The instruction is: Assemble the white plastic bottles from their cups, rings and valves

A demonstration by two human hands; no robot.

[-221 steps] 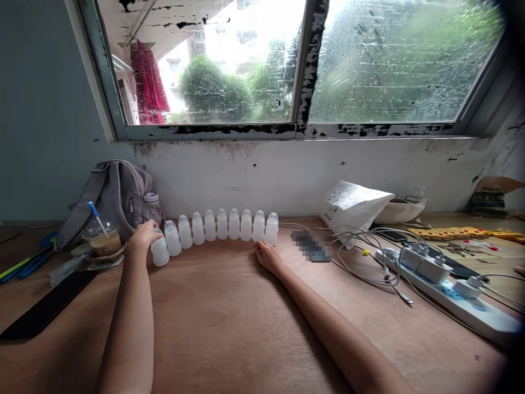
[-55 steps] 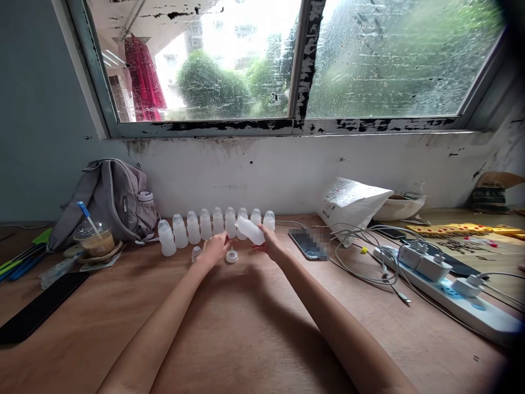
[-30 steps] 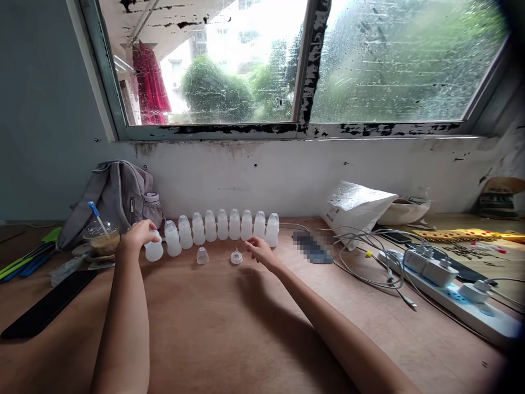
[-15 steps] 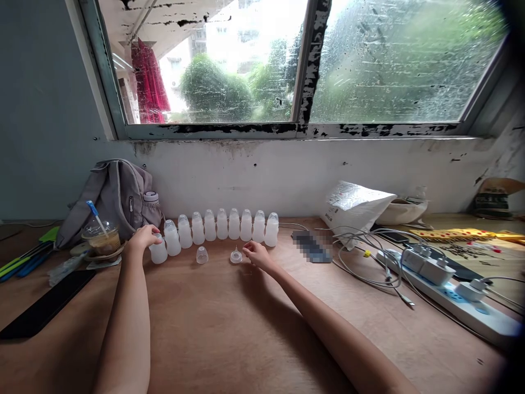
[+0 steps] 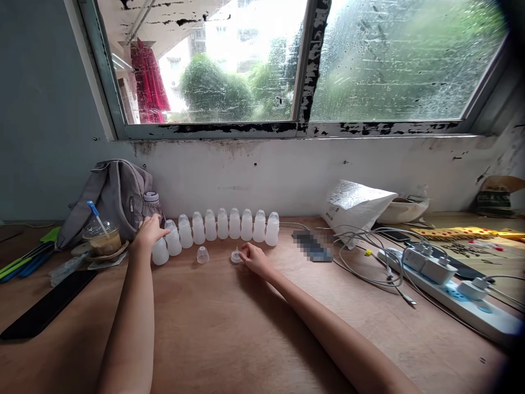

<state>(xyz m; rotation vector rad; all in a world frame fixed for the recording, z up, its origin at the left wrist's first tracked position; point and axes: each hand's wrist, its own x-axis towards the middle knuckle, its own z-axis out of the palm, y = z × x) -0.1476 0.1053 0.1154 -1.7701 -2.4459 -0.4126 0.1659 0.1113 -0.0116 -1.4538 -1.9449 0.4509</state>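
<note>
A frosted baby bottle body (image 5: pixel 160 252) without a cap stands at the left end of a curved row of capped baby bottles (image 5: pixel 234 224). My left hand (image 5: pixel 150 231) is just above and behind this open bottle, thumb and fingers spread, with nothing seen in it. A clear bottle nipple in its collar (image 5: pixel 235 255) lies on the table, point up. The bent fingertips of my right hand (image 5: pixel 255 259) close on its right edge and cover part of it. To the left, a clear dome cap (image 5: pixel 202 255) rests by itself on the table.
A grey backpack (image 5: pixel 118 191), an iced drink cup (image 5: pixel 102 238) and a black flat panel (image 5: pixel 49 303) are at the left. On the right lie a blurred-out phone (image 5: pixel 314 247), tangled white cables (image 5: pixel 361 273), a power strip (image 5: pixel 451 293) and a white bag (image 5: pixel 356 205).
My left hand has risen slightly off the open bottle and its fingers have spread. My right hand has shifted left onto the nipple's collar.
</note>
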